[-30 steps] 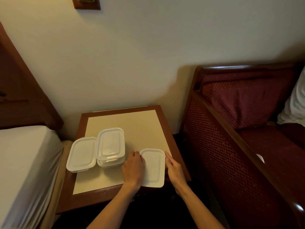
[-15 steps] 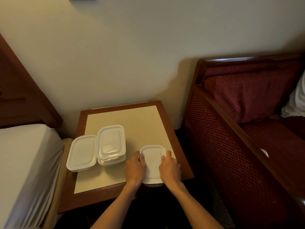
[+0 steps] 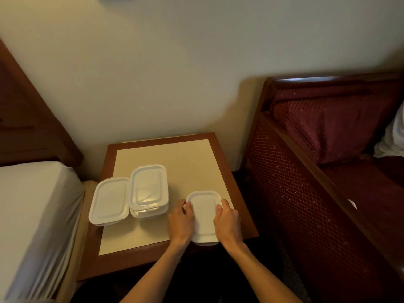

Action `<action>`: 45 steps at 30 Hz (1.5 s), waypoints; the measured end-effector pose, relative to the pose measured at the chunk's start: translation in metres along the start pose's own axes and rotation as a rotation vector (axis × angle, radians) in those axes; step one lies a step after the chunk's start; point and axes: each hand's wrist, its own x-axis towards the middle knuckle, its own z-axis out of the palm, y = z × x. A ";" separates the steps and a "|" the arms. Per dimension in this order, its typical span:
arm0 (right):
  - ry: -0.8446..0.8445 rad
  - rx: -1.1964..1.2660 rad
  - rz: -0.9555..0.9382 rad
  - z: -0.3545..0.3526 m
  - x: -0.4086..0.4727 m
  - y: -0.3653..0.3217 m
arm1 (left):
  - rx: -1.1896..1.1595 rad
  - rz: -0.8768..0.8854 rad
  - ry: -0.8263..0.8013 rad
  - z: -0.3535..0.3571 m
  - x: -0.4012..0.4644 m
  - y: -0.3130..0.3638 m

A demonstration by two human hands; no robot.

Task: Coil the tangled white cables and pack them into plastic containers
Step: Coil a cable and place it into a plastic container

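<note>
— Gripping what, exactly, down at six o'clock?

— Both hands are on one lidded tub (image 3: 204,217). The left hand (image 3: 181,224) curls its fingers over the tub's nine o'clock edge, and the right hand (image 3: 228,223) curls over the three o'clock edge. The tub sits between them at the table's (image 3: 220,149) near right corner, its near end reaching over the dark wooden border.

— Is it lifted or resting?

— I cannot tell; the hands cover its sides.

— And the other containers?

— At about nine o'clock from the held tub, near but apart from it, stands a stack (image 3: 149,191): a lidded container on top of another one, with something pale showing faintly through the clear lid. Just beside that stack, again toward nine o'clock, lies a flat tub (image 3: 110,201) with its lid on, touching the stack and hanging slightly past the table's left edge.

— Any cables showing?

— What is inside the tubs is too dim to make out.

— What surrounds the table?

— A bed (image 3: 32,215) with a white sheet at nine o'clock, a dark red sofa (image 3: 328,127) with a wooden frame at three o'clock, and a plain wall (image 3: 175,62) at twelve.
</note>
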 end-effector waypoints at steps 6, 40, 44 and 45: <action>-0.043 -0.054 -0.012 -0.016 0.015 0.008 | -0.054 -0.116 -0.306 -0.060 -0.012 0.011; -0.181 0.116 -0.122 0.036 0.050 -0.182 | 0.145 -0.084 0.136 -0.180 0.074 -0.117; -0.075 0.384 0.074 0.034 0.052 -0.167 | 0.123 -0.092 0.147 -0.179 0.073 -0.119; -0.099 0.418 0.152 0.036 0.053 -0.159 | 0.115 -0.095 0.149 -0.179 0.073 -0.119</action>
